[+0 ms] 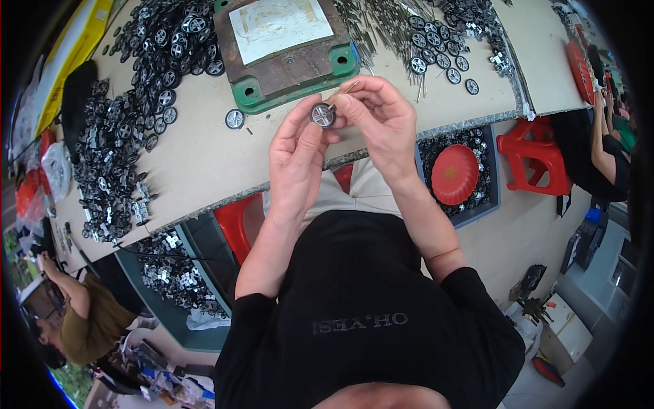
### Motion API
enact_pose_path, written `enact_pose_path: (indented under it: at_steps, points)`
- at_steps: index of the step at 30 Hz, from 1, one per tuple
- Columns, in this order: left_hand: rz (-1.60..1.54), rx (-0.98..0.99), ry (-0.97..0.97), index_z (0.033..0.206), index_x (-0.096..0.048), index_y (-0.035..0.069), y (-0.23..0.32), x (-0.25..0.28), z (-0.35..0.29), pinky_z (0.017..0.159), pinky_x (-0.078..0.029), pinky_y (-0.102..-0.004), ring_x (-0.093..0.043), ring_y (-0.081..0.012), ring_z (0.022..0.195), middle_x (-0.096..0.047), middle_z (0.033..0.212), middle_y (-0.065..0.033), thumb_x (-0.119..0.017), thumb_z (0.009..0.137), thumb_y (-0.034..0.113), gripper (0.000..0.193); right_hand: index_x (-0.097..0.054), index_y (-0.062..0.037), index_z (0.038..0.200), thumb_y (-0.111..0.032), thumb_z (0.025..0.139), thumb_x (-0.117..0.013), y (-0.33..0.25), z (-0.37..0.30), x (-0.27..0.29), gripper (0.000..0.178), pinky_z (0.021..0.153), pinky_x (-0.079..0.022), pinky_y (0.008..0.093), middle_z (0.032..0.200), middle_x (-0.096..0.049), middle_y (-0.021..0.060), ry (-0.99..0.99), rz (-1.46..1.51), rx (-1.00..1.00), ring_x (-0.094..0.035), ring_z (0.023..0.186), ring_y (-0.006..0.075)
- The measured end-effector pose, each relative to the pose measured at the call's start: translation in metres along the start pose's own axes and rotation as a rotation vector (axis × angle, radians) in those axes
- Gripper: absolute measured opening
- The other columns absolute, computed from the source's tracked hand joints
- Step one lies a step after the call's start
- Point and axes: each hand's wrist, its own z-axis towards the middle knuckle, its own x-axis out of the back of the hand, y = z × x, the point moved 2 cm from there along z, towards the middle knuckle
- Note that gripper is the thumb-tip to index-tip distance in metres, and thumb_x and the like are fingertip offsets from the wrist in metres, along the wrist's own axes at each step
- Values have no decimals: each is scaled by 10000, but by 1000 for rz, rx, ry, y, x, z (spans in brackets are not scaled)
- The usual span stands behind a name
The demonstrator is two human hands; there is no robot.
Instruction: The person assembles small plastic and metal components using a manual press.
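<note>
My left hand [294, 155] pinches a small toy wheel [323, 114] with a black tyre and a silver spoked hub, in front of my chest over the table's near edge. My right hand [385, 126] grips a thin metal rod [351, 87] between thumb and fingers. The rod's lower end is close to the wheel; I cannot tell whether it sits in the hub. Just beyond my hands stands a heavy metal block on a green base [272, 99] with a white plate [283, 28] on top. One loose wheel [234, 119] lies left of my hands.
Piles of wheels [178, 49] and small black-and-silver parts [102, 163] cover the table's left side. Metal rods [368, 31] and more wheels [436, 44] lie at the back right. Parts bins [197, 307] stand below, one with a red dish [455, 175]. A red stool [535, 153] and other people are nearby.
</note>
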Motion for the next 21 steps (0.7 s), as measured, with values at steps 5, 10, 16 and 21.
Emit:
enact_pose_path:
  at_steps: [5,10,16,21]
  points:
    - [18,16,-6,1278,-458,-12,0,0,0,819,-464,-270,-582,-156,953,-602,1100,-105,-500,928,70,361,-574,28,986,0,858,-594,-6,-4,4,133,633,-517,215,866,-632,73,-61,-27,-40,-600,742,92]
    - [-3,17,-19,1276,-462,-12,0,2,1,830,-465,-268,-582,-155,951,-602,1104,-102,-511,922,68,366,-572,23,973,-3,858,-595,-7,-3,2,120,634,-516,218,882,-635,78,-86,-18,-12,-604,750,94]
    - [12,-15,-12,1261,-475,-24,-4,1,0,830,-466,-264,-577,-143,913,-605,1081,-87,-517,910,37,359,-587,26,918,8,840,-608,-7,-7,2,82,628,-503,214,824,-635,63,-89,-377,284,-608,722,96]
    - [0,26,11,1241,-480,-37,0,3,2,836,-466,-265,-575,-145,883,-594,1067,-84,-509,910,26,339,-595,26,936,5,837,-604,-4,-7,1,103,621,-505,212,832,-645,53,-78,-145,26,-607,718,84]
